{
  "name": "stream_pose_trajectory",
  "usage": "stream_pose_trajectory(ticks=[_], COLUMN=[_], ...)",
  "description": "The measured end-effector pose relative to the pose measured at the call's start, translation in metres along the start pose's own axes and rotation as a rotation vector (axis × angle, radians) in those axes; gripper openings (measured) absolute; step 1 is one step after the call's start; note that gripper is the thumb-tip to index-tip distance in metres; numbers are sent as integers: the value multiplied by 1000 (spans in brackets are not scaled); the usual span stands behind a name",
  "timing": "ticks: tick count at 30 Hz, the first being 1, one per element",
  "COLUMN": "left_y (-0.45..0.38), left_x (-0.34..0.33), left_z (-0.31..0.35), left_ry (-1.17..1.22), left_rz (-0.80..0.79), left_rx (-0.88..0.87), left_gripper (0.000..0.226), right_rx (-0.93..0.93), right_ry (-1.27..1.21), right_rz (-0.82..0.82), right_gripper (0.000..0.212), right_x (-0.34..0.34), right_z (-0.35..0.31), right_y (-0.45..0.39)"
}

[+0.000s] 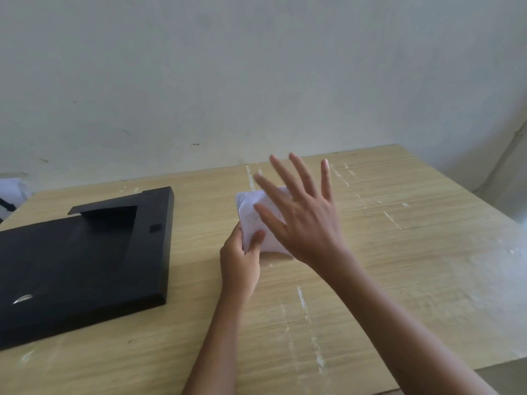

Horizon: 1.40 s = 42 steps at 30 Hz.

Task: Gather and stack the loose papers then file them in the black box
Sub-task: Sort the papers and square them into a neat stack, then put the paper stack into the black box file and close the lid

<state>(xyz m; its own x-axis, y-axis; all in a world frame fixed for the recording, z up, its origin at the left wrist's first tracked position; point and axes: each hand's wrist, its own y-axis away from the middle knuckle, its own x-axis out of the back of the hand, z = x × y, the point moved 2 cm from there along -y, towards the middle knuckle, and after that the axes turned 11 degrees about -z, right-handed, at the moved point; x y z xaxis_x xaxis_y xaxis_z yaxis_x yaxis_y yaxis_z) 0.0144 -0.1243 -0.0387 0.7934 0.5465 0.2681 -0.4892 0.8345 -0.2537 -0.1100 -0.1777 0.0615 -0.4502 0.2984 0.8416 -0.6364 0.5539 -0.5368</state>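
A small bundle of white papers [249,213] stands near the middle of the wooden table [399,266]. My left hand [241,260] grips its lower left edge, thumb on the front. Over the papers hovers my right hand [302,215], fingers spread wide and holding nothing; it hides the right part of the bundle. The black box [85,266] lies flat at the left of the table, a hand's width away from my left hand. Its flap [105,209] at the far end is raised.
A plain wall rises just behind the table's far edge. White scuff lines run across the tabletop. Something white with a dark strap [11,195] sits past the table's far left corner. The table's near right corner ends at about [484,366].
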Motion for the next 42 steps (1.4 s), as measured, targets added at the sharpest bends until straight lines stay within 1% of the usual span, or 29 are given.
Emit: stream_pose_trajectory(ticks=[1,2,3,4,5,6,7,8,9,10,11,12,13,15,17,20,23,26,30,33,35,38,39,42], left_y=[0,0,0,-1,-2,-3,-3,-4,-3,-3,-3,-2,-1,1,2,0,-1,0,4,9,12,11,8,-6], left_x=[0,0,0,1,1,1,1,1,1,1,1,1,1,2,2,1,7,34,96,148,185,233,248,290], left_z=[0,-1,-1,-1,-1,-1,-1,-1,-2,-3,-4,-4,-3,-2,0,6,18,26,28,24,18,7,4,-11], left_ry=[3,10,21,35,54,70,76,73,71,72,72,68,60,43,25,21,87,48,-34,-52,-71,-118,-136,-156], left_rz=[-6,-13,-22,-32,-43,-55,-65,-72,-75,-75,-74,-75,-76,-75,-65,-80,-124,-95,36,148,213,260,283,337], left_rx=[6,12,19,32,52,69,76,78,83,91,98,100,100,100,101,136,198,185,108,100,113,154,171,253], left_gripper=[11,8,6,6,8,9,10,10,9,7,3,3,9,18,20,19,13,16,19,31,37,39,38,36], right_rx=[10,12,-3,-48,-131,-249,-373,-476,-510,-502,-482,-478,-492,-496,-505,-567,-592,-542,-388,-284,-225,-167,-130,62], right_ry=[44,29,-59,-216,-423,-652,-883,-1059,-1123,-1051,-945,-871,-849,-842,-854,-927,-1036,-1153,-1229,-1181,-1132,-1051,-991,-745], right_rz=[-73,-113,-113,-73,-21,-10,-63,-172,-296,-377,-391,-372,-343,-317,-325,-326,-295,-303,-365,-402,-423,-459,-458,-436], right_gripper=[54,54,55,58,66,75,83,80,66,45,31,26,25,20,16,16,13,14,18,17,22,31,34,46], right_x=[-2,-4,-4,-6,-9,-15,-22,-32,-42,-50,-57,-61,-62,-60,-59,-56,-53,-49,-52,-61,-69,-80,-84,-98], right_z=[1,4,8,13,21,31,37,41,42,43,45,47,47,46,44,42,37,17,-29,-71,-104,-143,-153,-175], right_y=[-1,0,2,6,10,16,22,28,36,44,50,55,58,58,55,54,52,42,19,-1,-14,-24,-25,-18])
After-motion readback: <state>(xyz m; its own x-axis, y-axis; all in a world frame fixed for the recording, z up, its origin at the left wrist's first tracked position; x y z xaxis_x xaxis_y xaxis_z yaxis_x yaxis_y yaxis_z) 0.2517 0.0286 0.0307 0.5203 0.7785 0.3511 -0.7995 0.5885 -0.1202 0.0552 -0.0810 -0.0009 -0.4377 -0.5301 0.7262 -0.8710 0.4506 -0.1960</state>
